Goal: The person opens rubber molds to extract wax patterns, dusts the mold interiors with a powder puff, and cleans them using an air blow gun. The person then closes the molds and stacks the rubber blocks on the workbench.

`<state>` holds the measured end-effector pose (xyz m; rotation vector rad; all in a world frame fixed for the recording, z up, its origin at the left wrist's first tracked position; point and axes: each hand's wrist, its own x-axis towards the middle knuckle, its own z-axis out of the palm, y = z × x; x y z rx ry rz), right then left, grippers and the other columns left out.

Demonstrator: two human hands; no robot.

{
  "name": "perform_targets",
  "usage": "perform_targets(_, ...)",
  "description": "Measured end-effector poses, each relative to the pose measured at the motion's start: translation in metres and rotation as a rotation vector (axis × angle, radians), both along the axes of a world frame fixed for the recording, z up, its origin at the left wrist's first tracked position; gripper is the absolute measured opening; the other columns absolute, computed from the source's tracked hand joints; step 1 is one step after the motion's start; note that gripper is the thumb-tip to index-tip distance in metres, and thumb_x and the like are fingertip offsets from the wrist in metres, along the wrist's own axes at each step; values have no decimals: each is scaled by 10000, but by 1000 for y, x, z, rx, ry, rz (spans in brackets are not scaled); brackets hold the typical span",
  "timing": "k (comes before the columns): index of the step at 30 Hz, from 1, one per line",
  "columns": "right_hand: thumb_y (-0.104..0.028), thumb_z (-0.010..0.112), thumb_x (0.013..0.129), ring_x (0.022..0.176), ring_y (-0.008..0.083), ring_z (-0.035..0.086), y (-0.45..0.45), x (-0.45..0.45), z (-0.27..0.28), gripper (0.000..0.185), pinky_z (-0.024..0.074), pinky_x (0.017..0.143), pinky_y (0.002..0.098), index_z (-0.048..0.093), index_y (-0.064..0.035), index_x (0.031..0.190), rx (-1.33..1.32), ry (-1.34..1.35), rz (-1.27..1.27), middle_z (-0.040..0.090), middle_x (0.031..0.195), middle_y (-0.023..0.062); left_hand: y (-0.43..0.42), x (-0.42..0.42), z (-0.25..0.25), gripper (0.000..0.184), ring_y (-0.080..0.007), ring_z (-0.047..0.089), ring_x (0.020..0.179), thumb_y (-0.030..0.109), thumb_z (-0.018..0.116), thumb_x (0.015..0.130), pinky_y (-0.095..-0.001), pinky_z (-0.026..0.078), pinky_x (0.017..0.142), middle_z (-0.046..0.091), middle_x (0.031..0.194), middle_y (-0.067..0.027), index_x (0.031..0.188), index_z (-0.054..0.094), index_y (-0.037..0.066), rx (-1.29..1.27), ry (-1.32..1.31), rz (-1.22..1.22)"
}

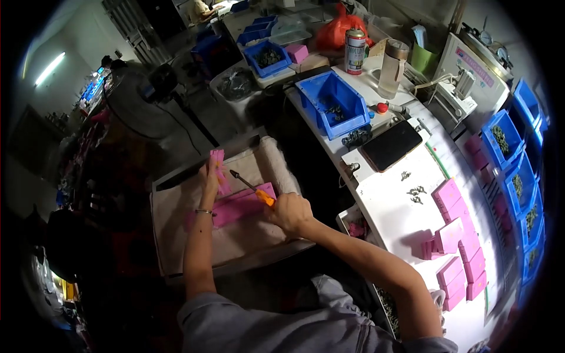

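Observation:
My left hand [208, 179] is closed on a small pink block [217, 157], held upright above a cloth-covered tray [170, 235]. In my right hand [291, 213] is a tool with an orange handle [266, 197] and a dark metal shaft. The tool's tip points up and left toward the pink block, a short gap away from it. Beneath both hands lies a larger pink slab [241, 207] on the cloth. A rolled cloth [278, 165] runs along the tray's right side.
On the white table [376, 206] at right are stacked pink blocks [459, 206], small metal parts [416, 191], a phone [392, 146] and a blue bin [333, 105]. A spray can [355, 52] and a bottle [392, 69] stand behind. A person [203, 10] is far back.

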<state>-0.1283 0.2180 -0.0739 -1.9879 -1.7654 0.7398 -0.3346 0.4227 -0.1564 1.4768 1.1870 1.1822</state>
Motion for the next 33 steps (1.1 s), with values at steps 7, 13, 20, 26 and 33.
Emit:
perform_targets(7, -318, 543, 793, 757, 321, 649, -17, 0, -2, 326, 515, 695, 400, 662, -14, 804, -55, -35, 97, 653, 808, 192, -4, 3, 7, 534, -144, 564, 512, 477, 498, 888, -254, 451, 459, 606, 672, -118, 911, 563, -52, -88, -204, 8)
perform_targets(13, -467, 601, 777, 765, 327, 649, -15, 6, 10, 465, 521, 688, 381, 669, -9, 812, -89, -8, -2, 650, 782, 191, -27, 14, 18, 530, -144, 559, 498, 482, 506, 883, -261, 452, 449, 593, 658, -119, 911, 562, -43, -51, -117, 6)
perform_targets(20, -356, 640, 770, 852, 333, 623, -27, 6, -7, 369, 506, 746, 397, 641, 8, 829, -46, 56, 10, 620, 900, 195, -19, 0, 28, 507, -142, 567, 501, 470, 510, 884, -264, 445, 435, 586, 638, -78, 836, 594, -28, 123, -35, 370)
perform_targets(26, -378, 689, 753, 834, 370, 580, -21, 43, -27, 412, 459, 753, 397, 631, -3, 913, -80, 445, 180, 587, 883, 216, -65, 1, 103, 581, -186, 568, 611, 538, 418, 898, -296, 449, 547, 602, 760, -99, 1047, 532, -12, -151, -653, 174)
perform_targets(33, -312, 725, 707, 943, 338, 524, -48, 49, -84, 383, 440, 826, 398, 616, -27, 939, 200, 158, 147, 592, 917, 167, -168, 45, 167, 579, -202, 576, 664, 537, 373, 912, -303, 462, 538, 577, 905, -105, 1112, 492, 7, 11, -420, -88)
